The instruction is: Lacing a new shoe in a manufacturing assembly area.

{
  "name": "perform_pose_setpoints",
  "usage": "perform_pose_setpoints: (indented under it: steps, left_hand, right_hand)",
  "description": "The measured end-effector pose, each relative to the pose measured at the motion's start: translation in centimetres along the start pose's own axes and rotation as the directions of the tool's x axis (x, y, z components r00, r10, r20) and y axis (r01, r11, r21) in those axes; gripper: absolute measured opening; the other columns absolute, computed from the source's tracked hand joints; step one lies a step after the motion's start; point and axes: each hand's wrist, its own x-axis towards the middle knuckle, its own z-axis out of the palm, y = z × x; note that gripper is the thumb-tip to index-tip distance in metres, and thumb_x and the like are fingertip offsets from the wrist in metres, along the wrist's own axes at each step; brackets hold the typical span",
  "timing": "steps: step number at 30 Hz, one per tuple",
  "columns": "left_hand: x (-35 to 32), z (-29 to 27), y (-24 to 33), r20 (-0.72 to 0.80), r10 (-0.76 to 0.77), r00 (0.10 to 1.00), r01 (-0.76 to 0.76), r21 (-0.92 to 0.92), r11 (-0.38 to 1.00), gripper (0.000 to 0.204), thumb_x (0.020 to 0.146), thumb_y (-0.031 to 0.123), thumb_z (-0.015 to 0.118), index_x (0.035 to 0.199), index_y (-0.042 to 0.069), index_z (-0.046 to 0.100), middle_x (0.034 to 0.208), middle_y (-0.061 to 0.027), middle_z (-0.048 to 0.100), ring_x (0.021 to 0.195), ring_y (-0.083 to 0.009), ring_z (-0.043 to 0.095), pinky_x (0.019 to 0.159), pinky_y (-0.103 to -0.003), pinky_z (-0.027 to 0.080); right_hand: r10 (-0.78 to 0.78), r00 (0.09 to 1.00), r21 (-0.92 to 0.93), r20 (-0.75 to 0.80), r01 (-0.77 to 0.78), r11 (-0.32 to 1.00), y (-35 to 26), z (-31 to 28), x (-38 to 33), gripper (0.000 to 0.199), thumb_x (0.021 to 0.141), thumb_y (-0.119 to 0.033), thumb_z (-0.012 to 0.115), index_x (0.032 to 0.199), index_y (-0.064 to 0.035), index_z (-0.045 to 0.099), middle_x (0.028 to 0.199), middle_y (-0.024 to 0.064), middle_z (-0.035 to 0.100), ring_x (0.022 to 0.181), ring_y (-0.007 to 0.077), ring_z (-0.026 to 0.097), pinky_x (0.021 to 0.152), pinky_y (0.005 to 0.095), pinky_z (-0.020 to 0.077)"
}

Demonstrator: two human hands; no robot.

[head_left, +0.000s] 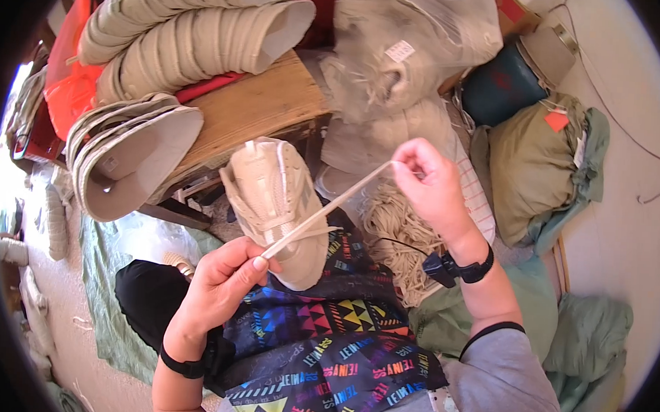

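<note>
Head view, left hand (220, 281), right hand (431, 184), both pinching taut lace (331, 207)

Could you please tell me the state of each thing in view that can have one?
Left hand: closed, pinching the lace.
Right hand: closed, pinching the lace's other end.
Lace: stretched straight between the hands.
Shoe: toe toward the person.
Lace pile: loose, jumbled.
Shoe uppers: nested in rows.
Clear plastic bag: filled.
Olive sack: full, bulging.
</note>
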Motion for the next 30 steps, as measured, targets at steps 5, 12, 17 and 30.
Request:
perform_pose_setpoints:
  steps: [5,12,17,30]
  left_hand:
    - [-1.7,-1.6,0.2,-0.005,0.353,0.936,-0.270,0.634,0.725,0.015,0.090,0.013,0.061,0.079,0.005,0.069,0.103,-0.0046,0.064,0.097,-0.0240,0.050,0.094,-0.036,0.038]
    - [-2.7,-2.9,0.3,-0.096,0.162,0.982,-0.130,0.279,0.951,0.018,0.092,0.012,0.059,0.081,0.001,0.067,0.095,-0.0078,0.065,0.094,-0.0191,0.055,0.087,-0.032,0.043]
    - [-1.2,-0.1,0.2,-0.078,-0.039,0.996,0.042,0.046,0.998,0.021,0.100,0.016,0.054,0.099,0.001,0.067,0.077,-0.0016,0.062,0.070,-0.0077,0.055,0.065,-0.024,0.046]
    - [1.8,1.1,-3.9,-0.193,0.250,0.949,-0.169,0.358,0.918,0.015,0.097,0.014,0.061,0.099,0.000,0.064,0.078,-0.0005,0.060,0.068,-0.0061,0.053,0.059,-0.023,0.045]
  right_hand:
    - [-0.119,0.987,-0.576,-0.106,0.036,0.817,3.4,-1.0,0.0,0.010,0.083,-0.008,0.065,0.088,-0.0082,0.056,0.068,0.0081,0.061,0.061,0.0233,0.063,0.056,0.0347,0.0483]
    - [-0.115,0.988,-0.924,-0.100,-0.050,0.378,9.1,-3.5,1.8,0.005,0.081,-0.006,0.058,0.084,-0.0048,0.054,0.076,0.0146,0.063,0.074,0.0351,0.064,0.063,0.0451,0.0506]
    - [-0.135,0.967,-0.574,0.218,0.239,0.783,4.4,0.1,2.4,0.027,0.080,0.002,0.052,0.106,0.0000,0.060,0.103,0.0176,0.065,0.104,0.0308,0.061,0.089,0.0384,0.0493]
    - [-0.069,0.822,0.201,0.565,-0.055,0.978,-5.2,9.2,-0.9,0.009,0.091,-0.005,0.061,0.097,0.0007,0.063,0.093,0.0100,0.063,0.082,0.0151,0.064,0.074,0.0281,0.0513]
